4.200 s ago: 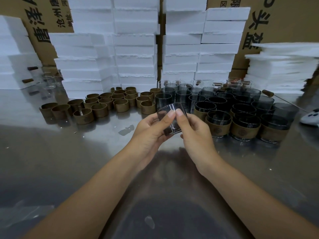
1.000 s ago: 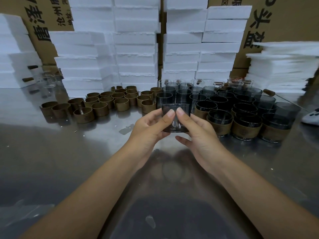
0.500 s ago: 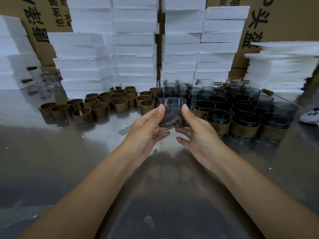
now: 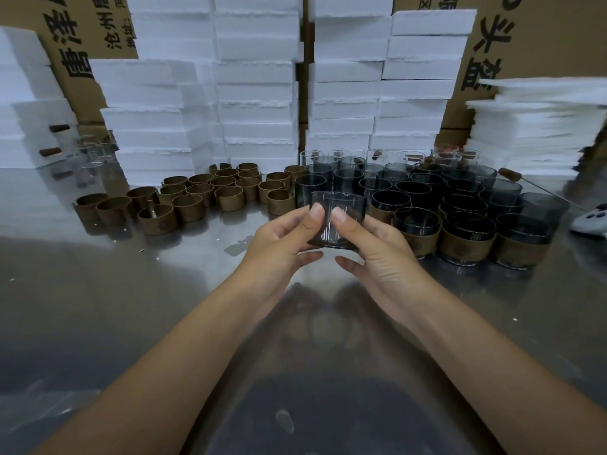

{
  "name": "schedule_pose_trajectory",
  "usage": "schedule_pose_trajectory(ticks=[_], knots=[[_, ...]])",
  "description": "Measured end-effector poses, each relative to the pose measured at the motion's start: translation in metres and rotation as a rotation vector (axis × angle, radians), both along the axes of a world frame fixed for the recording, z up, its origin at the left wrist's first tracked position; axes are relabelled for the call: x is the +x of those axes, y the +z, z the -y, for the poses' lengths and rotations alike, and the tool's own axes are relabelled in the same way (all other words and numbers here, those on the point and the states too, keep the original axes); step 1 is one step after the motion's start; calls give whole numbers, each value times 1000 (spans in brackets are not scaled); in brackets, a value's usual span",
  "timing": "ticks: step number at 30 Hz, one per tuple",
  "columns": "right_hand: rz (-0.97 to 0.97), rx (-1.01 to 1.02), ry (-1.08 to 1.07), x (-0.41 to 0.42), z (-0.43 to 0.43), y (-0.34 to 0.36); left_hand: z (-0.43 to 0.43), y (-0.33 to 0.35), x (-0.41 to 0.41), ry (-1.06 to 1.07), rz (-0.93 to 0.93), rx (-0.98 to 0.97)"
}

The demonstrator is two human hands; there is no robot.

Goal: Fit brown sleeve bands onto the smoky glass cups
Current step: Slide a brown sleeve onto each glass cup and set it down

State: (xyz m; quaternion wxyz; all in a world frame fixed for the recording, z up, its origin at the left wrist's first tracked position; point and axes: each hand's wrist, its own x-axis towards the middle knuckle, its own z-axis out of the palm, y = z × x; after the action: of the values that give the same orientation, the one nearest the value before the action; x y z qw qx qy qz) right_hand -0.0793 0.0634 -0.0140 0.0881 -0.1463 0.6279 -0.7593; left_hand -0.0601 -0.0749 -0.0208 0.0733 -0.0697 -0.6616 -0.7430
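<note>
Both hands are clamping one smoky glass cup between them: the left hand and right hand are curling round its sides, and the two thumbs are pressing side by side on its near wall. The cup is sitting roughly upright, off the steel table, and is wearing no band.

At ten o'clock from the hands, about twenty loose brown sleeve bands are standing on end in a cluster, many touching.

At two o'clock, the other cups are crowding together. Four banded cups are showing along the near edge of that group. Behind them, bare dark cups are overlapping too much for an exact count, though there are well over a dozen.

At three o'clock, one grey device is lying at the picture's edge.

At twelve o'clock, white foam blocks are rising in several stacks, with cardboard boxes standing behind them.
</note>
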Motion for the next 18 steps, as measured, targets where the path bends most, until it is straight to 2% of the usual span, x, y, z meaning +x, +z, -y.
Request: schedule_pose_trajectory(ticks=[11,18], knots=[[179,-180,131,-12,-10,-2,5,0,-2,-106,-48,118],[207,-129,119,-7,-5,0,8,0,-4,-85,-35,-17]])
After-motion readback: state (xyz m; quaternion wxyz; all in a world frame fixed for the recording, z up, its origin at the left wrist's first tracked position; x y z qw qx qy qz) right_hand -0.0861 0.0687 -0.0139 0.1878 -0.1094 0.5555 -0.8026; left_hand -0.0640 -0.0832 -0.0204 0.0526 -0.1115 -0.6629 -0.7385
